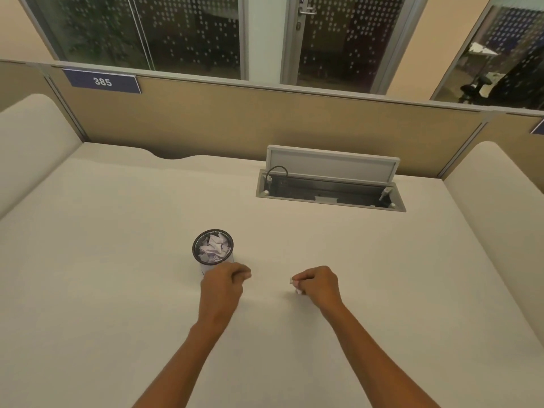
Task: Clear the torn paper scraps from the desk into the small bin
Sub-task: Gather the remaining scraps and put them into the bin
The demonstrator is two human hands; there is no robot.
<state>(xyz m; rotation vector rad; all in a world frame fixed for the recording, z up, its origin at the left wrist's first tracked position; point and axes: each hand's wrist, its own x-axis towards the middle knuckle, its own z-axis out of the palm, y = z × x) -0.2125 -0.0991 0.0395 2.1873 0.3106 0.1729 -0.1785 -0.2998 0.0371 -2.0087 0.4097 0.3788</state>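
One bin (196,241), scraps (214,249) inside. Right hand (319,285) clamps one scrap (296,288); left hand (224,282) fingers curled together.

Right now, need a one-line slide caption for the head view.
Head view: right hand grips a paper scrap at the desk; left hand curled next to the small bin of crumpled scraps.

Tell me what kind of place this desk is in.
Most likely an open-plan office cubicle: a partition bearing seat tag 385, a flip-up cable box set in the desk, and glass-walled rooms behind.
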